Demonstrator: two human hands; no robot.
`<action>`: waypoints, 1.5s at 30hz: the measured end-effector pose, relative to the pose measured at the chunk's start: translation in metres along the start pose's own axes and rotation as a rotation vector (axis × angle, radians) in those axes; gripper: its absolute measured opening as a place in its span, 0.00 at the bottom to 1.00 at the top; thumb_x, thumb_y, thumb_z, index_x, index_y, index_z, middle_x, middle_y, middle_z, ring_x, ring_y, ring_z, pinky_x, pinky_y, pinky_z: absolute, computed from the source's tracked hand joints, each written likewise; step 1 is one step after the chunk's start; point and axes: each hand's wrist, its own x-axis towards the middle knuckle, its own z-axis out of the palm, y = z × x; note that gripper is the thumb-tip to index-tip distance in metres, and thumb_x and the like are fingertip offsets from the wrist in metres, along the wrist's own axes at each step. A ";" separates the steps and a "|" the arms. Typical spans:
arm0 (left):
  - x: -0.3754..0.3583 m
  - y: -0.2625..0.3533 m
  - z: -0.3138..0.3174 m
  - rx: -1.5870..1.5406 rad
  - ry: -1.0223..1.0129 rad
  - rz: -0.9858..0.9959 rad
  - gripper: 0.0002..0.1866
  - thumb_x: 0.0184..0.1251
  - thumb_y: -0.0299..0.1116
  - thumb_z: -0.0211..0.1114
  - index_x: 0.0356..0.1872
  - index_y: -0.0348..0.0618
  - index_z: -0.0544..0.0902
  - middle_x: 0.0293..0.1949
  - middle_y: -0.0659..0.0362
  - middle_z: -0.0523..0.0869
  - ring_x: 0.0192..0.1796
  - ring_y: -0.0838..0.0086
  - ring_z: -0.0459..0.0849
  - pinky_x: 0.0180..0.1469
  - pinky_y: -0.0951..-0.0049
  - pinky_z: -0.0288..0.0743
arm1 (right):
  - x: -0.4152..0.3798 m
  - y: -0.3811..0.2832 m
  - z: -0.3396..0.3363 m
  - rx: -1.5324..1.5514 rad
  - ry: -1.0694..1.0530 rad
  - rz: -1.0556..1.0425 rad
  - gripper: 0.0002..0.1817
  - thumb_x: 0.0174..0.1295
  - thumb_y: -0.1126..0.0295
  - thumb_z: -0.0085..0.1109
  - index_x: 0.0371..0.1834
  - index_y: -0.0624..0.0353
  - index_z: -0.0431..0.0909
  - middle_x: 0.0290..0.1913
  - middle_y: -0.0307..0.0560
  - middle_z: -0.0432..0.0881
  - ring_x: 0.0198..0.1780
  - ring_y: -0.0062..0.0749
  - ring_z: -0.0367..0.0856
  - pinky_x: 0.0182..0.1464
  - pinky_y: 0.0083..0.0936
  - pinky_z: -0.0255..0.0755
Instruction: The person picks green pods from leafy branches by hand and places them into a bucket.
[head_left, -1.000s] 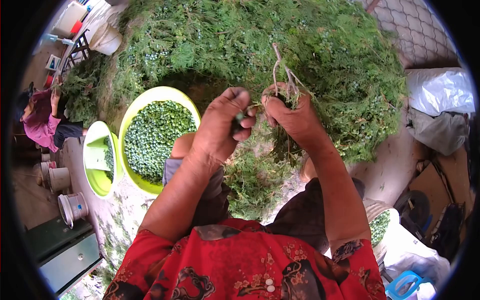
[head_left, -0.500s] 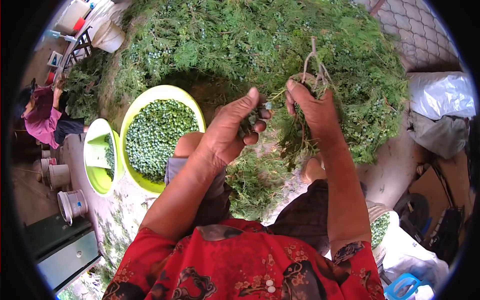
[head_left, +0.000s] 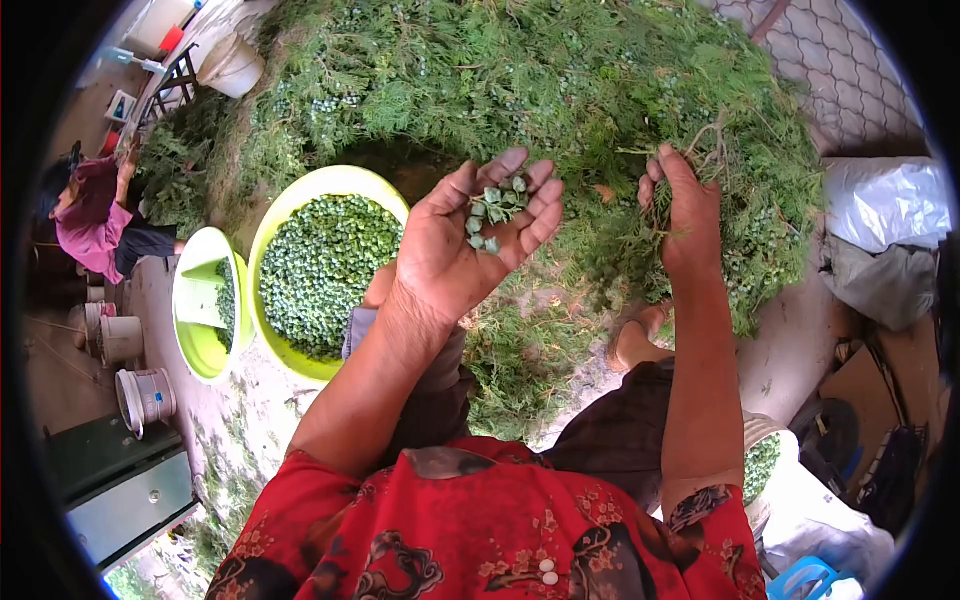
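Observation:
My left hand (head_left: 470, 235) is turned palm up, its fingers loosely cupped. Several small blue-green thuja cones (head_left: 492, 205) lie in the palm. To the right, my right hand (head_left: 685, 195) is closed around a thuja branch (head_left: 712, 150), whose bare forked stem sticks up above the fist and whose green sprays hang beneath it. Left of my left hand stands a big yellow-green tub (head_left: 395, 195), full of the same cones. Beside it a smaller yellow-green basin (head_left: 195, 335) leans on its side, with some cones in it.
A large heap of cut thuja branches (head_left: 450, 90) spreads ahead of me. At the far left a person in a pink top (head_left: 90, 235) sits by the heap. Buckets (head_left: 145, 400) stand at left; white sacks (head_left: 885, 205) lie at right. Another bucket (head_left: 765, 470) with cones is beside my right leg.
My left hand has turned palm up and opened out, showing the cones in it. My right hand has moved right, away from the left, with the branch in it.

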 end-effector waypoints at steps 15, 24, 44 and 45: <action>-0.023 0.017 0.000 -0.025 -0.036 0.030 0.26 0.70 0.43 0.42 0.54 0.25 0.66 0.55 0.39 0.69 0.56 0.54 0.70 0.60 0.56 0.65 | -0.039 -0.012 0.043 -0.165 -0.453 0.103 0.06 0.59 0.69 0.57 0.29 0.60 0.75 0.21 0.38 0.75 0.21 0.21 0.71 0.24 0.20 0.66; -0.081 0.069 -0.007 0.179 0.070 0.201 0.28 0.72 0.46 0.41 0.55 0.26 0.65 0.52 0.41 0.71 0.48 0.59 0.73 0.54 0.63 0.70 | -0.072 -0.040 0.086 -0.576 -0.351 -0.008 0.15 0.51 0.71 0.67 0.40 0.63 0.74 0.28 0.39 0.76 0.29 0.21 0.74 0.32 0.17 0.68; -0.148 0.053 0.006 0.323 0.027 0.002 0.18 0.68 0.49 0.50 0.44 0.45 0.75 0.46 0.59 0.74 0.45 0.71 0.73 0.48 0.66 0.72 | -0.126 -0.018 0.165 -0.396 -0.666 0.138 0.12 0.58 0.69 0.60 0.37 0.66 0.71 0.29 0.46 0.77 0.29 0.28 0.79 0.26 0.24 0.76; -0.151 0.051 0.007 0.359 0.012 0.025 0.15 0.68 0.46 0.53 0.42 0.46 0.77 0.43 0.60 0.76 0.43 0.73 0.74 0.46 0.69 0.72 | -0.124 -0.019 0.163 -0.362 -0.714 0.119 0.14 0.58 0.69 0.60 0.39 0.68 0.71 0.32 0.46 0.77 0.31 0.23 0.78 0.27 0.21 0.77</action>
